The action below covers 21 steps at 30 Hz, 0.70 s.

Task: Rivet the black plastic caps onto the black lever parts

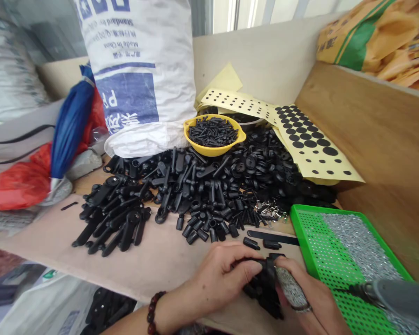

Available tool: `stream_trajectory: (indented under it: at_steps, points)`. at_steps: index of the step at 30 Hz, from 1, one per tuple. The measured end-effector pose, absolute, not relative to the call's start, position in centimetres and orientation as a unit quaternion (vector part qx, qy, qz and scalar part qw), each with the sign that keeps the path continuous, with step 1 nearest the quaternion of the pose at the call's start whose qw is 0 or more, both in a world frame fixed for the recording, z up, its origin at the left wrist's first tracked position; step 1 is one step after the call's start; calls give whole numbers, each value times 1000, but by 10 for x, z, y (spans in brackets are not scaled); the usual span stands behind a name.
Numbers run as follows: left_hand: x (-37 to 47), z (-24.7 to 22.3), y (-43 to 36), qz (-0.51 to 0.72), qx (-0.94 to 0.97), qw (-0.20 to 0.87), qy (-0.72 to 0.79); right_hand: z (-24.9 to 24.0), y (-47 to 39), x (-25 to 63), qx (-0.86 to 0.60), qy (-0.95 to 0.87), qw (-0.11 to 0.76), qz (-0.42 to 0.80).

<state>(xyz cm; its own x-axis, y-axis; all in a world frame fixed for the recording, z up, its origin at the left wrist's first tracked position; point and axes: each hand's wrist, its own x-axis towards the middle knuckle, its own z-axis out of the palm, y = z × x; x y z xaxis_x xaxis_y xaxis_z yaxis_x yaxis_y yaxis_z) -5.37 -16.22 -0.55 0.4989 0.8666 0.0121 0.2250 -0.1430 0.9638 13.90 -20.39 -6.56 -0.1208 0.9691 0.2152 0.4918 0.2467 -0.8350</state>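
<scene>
At the table's front edge both hands meet over a dark black plastic piece (265, 284), whose exact kind I cannot make out. My left hand (218, 274), with a beaded bracelet (152, 309) at the wrist, grips it from the left, thumb and fingers closed. My right hand (312, 295) is closed round its right side. A grey speckled oval object (292, 289) shows against the right-hand fingers; what it is stays unclear. Just beyond the hands lie two short black cylindrical parts (251, 243) and a flat black strip (274, 237).
Black handle-like parts (122, 214) heap at left and centre. Behind them stands a yellow bowl (214, 151) of black screw-like pieces. To the right are a green perforated tray (321, 260) with small metal pieces and a grey power tool (398, 298). A white sack (171, 60) stands behind.
</scene>
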Motion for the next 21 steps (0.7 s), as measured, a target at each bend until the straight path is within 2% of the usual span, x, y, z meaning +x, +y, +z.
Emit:
stream_trajectory:
  at_steps: [3,9,15,18,21]
  points:
    - [-51,0,-160,323,785,381,366,-85,-206,143,-572,-637,366,364]
    - [-50,-2,-155,299,822,347,339,-85,-206,136,-583,-522,396,480]
    - [-48,-10,-156,349,882,175,265,-55,-202,113,-571,-320,444,611]
    - [-47,-10,-154,387,859,195,273,-45,-199,108,-581,-263,455,622]
    - [-48,-9,-153,381,814,293,326,-43,-197,109,-578,-284,450,618]
